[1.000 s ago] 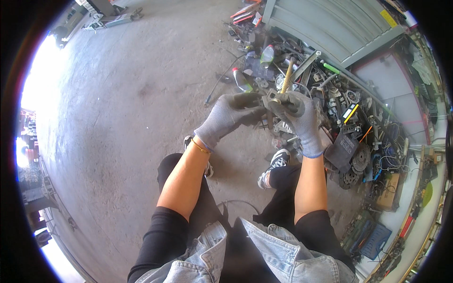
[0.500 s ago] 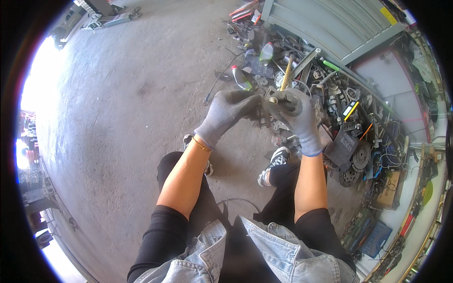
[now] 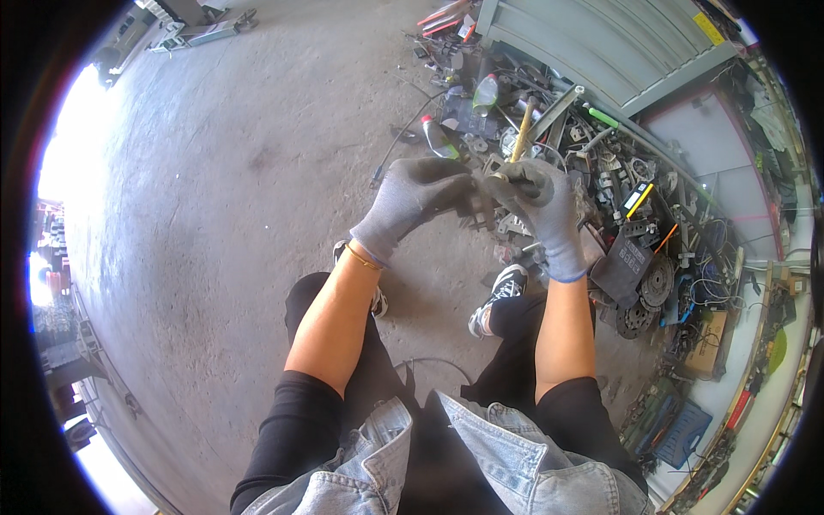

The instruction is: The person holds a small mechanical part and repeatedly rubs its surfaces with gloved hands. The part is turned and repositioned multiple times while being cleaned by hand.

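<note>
Both my hands wear grey work gloves with darker palms and meet over the near edge of a scrap heap. My left hand [image 3: 416, 202] is closed, its fingertips against a dark metal part [image 3: 477, 206] that hangs between the hands and blurs into the heap behind. My right hand [image 3: 541, 202] is also closed, thumb and forefinger pinched together. A small pale round end shows at its fingertips; the rest of that piece is hidden by the glove. Just beyond the right hand, a yellowish wooden handle [image 3: 522, 133] rises from the heap.
The heap holds two plastic bottles [image 3: 485, 94] [image 3: 438, 137], clutch-like discs [image 3: 657, 283] and a dark flat box [image 3: 625, 264]. A grey metal cabinet [image 3: 601, 47] stands behind. At lower right lies a blue tool case [image 3: 684, 436]. Concrete floor [image 3: 215, 215] spreads left; a cable [image 3: 438, 360] lies near my feet.
My left hand has shifted slightly left and up, and a small gap has opened between the fingertips of the two hands. The right hand stays almost in place.
</note>
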Demonstrator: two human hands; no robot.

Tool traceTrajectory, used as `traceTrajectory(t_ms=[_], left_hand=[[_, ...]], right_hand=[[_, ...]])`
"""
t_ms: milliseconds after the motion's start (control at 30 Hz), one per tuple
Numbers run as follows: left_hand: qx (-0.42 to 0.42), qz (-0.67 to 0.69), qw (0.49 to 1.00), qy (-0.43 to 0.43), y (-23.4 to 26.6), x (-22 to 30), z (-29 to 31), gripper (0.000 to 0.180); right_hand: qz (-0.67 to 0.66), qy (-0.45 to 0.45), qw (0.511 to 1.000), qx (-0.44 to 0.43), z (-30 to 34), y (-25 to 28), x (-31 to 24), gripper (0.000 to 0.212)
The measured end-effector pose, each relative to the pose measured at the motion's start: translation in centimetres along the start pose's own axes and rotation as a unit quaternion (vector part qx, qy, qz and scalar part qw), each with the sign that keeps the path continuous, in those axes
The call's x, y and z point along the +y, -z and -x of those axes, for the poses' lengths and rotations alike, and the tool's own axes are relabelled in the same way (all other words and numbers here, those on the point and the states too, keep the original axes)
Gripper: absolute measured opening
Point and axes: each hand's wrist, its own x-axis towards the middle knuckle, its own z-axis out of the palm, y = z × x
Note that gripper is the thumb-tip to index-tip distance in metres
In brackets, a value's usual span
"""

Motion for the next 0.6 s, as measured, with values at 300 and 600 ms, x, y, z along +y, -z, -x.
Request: traceTrajectory(t_ms=[300,600], left_hand=[[-0.073,-0.043,0.996,-0.024,0.2,-0.8,-0.3,0.051],[-0.095,-0.055,0.994,-0.022,-0.5,-2.1,-0.5,0.043]], right_hand=[[-0.020,0.012,1.000,0.011,0.0,0.1,0.2,0.023],[-0.058,0.028,0.997,0.041,-0.2,0.2,0.9,0.020]])
